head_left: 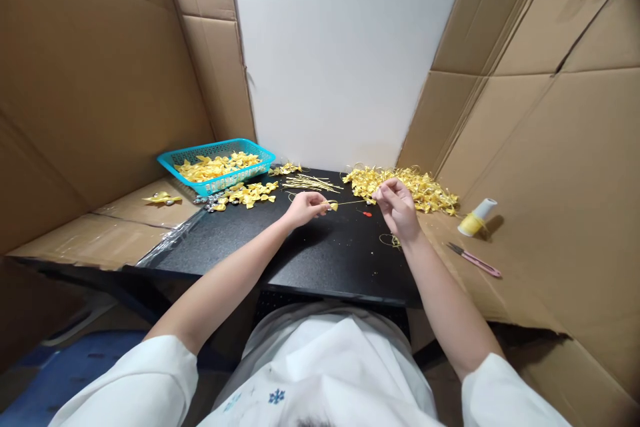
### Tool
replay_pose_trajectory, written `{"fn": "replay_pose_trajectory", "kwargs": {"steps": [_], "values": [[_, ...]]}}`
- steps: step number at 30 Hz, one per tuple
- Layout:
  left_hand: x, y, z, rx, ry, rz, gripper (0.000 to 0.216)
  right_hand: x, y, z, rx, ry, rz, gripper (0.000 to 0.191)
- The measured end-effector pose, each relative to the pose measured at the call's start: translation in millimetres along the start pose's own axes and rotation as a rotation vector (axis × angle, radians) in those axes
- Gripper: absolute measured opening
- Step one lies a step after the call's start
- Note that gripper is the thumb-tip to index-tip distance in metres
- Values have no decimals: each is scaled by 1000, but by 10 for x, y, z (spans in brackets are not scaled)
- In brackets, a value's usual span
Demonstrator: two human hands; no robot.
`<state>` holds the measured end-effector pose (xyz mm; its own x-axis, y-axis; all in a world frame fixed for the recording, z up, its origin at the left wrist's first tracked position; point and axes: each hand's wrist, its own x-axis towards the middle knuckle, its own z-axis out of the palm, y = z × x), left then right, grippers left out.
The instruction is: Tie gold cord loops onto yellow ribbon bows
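Between finger and thumb, my left hand [309, 208] pinches a small yellow ribbon bow [333, 206] above the black table. A thin yellow cord [356, 202] stretches from the bow across to my right hand [397, 206], whose closed fingertips grip its other end. Just behind my hands lies a bundle of cut gold cords [313, 182]. A large heap of yellow bows with cord loops [415, 187] sits behind my right hand. Under the cord, on the tabletop, is a small red piece [367, 214], too small to identify.
A turquoise basket [220, 185] of yellow bows stands at the back left, with loose bows [250, 194] before it. On cardboard at right are a thread spool [477, 217] and pink-handled thread snips [475, 260]. Cardboard walls [560, 147] flank the black table [320, 267].
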<state>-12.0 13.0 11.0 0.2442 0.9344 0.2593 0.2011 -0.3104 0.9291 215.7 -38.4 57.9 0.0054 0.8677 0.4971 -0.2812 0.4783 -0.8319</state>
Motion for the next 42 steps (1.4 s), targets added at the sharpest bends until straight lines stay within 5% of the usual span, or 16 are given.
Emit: {"fn": "replay_pose_trajectory", "kwargs": {"steps": [4, 17, 26, 34, 38, 42], "values": [[6, -46, 27, 43, 29, 3, 27, -40, 17, 64, 24, -10, -9, 30], [36, 17, -27, -631, 27, -193, 31, -122, -71, 36, 129, -171, 81, 28], [99, -35, -138, -701, 65, -174, 32, -46, -64, -120, 25, -67, 89, 30], [118, -65, -166, -779, 69, -159, 42, -69, -47, -167, -84, -210, 204, 40], [96, -24, -177, -793, -3, -139, 47, -112, -61, -167, -136, -228, 193, 39], [-6, 67, -168, -814, -156, -115, 48, -160, 80, -180, -53, -194, 358, 43]]}}
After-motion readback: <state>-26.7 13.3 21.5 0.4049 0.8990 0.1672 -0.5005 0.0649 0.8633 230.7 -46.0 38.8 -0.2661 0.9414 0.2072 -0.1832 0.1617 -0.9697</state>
